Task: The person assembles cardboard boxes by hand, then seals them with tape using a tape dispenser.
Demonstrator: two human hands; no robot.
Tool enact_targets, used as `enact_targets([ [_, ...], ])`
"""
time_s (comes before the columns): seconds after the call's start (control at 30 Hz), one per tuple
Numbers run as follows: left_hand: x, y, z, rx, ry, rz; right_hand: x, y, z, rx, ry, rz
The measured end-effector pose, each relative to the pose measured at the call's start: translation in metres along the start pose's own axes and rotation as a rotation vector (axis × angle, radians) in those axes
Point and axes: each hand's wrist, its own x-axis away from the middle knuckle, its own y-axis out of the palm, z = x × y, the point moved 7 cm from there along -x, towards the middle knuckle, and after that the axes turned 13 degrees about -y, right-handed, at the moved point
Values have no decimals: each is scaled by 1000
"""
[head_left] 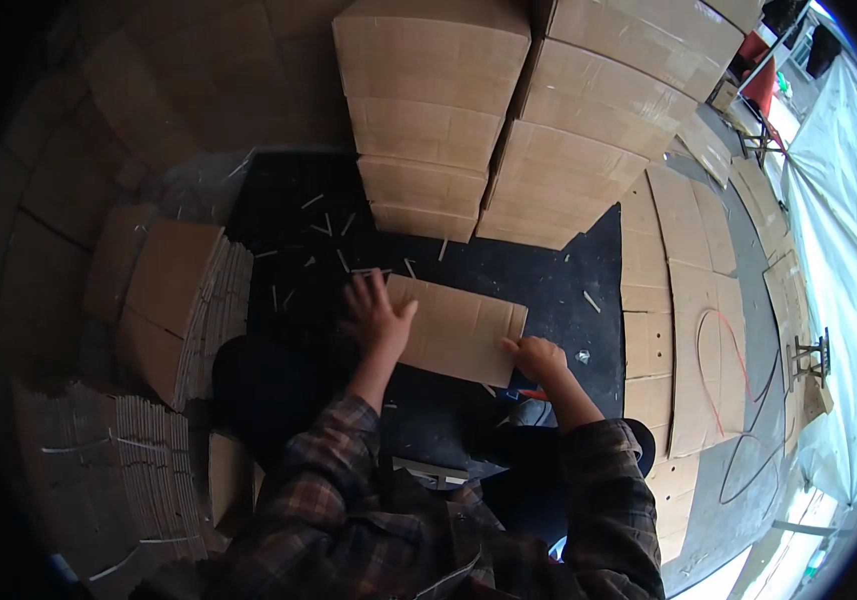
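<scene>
A flat piece of folded cardboard [454,325] lies between my hands, over the black floor mat, with a narrow folded strip along its right end. My right hand [541,358] grips that right end, fingers curled over the edge and thumb on top. My left hand [377,315] is at the opposite end with its fingers spread, thumb side right by the cardboard's edge. Both forearms are in plaid sleeves. Thin cardboard strips [334,225] lie scattered beyond my left hand.
Tall stacks of cardboard boxes [434,60] stand ahead. Bundles of flattened cardboard [184,300] are piled on the left, more strapped ones [109,475] nearer me. To the right, cardboard sheets [704,350] cover the floor, with a red cord [706,370] and white plastic sheeting [839,250] beyond.
</scene>
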Motion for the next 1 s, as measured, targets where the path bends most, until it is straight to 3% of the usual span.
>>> enact_targets([
  [0.07, -40, 74, -72, 555, -59, -164, 6, 3, -5, -16, -121, -3],
  [0.13, 9, 42, -70, 615, -505, -771, 17, 6, -13, 18, -122, -18],
  [0.23, 23, 19, -85, 658, -369, -673, 40, -4, -27, 48, -153, -6],
  [0.3, 8, -7, -103, 591, -81, -271, 65, -27, -49, 51, -195, 21],
  [0.37, 32, -98, -100, 721, -155, -266, 106, -72, -98, 128, -385, 198],
  [0.47, 60, -219, -101, 920, -103, -71, 150, -132, -156, 284, -429, 356],
  [0.5, 62, -245, -107, 980, -85, 0, 171, -158, -179, 267, -535, 523],
  [0.57, 49, -275, -124, 1245, 21, 212, 204, -206, -211, 299, -685, 788],
  [0.63, 47, -335, -83, 1292, 331, 414, 216, -246, -230, 396, -681, 926],
  [0.7, 3, -353, -55, 1446, 322, 334, 215, -290, -240, 424, -581, 955],
  [0.77, -56, -375, -9, 1367, 486, 362, 203, -334, -244, 515, -480, 1048],
  [0.83, -87, -396, 53, 1371, 546, 242, 186, -379, -242, 418, -505, 1015],
  [0.9, -121, -403, 107, 1429, 781, 160, 167, -417, -238, 392, -422, 966],
  [1.0, -152, -400, 169, 1417, 852, 109, 114, -469, -215, 257, -422, 928],
])
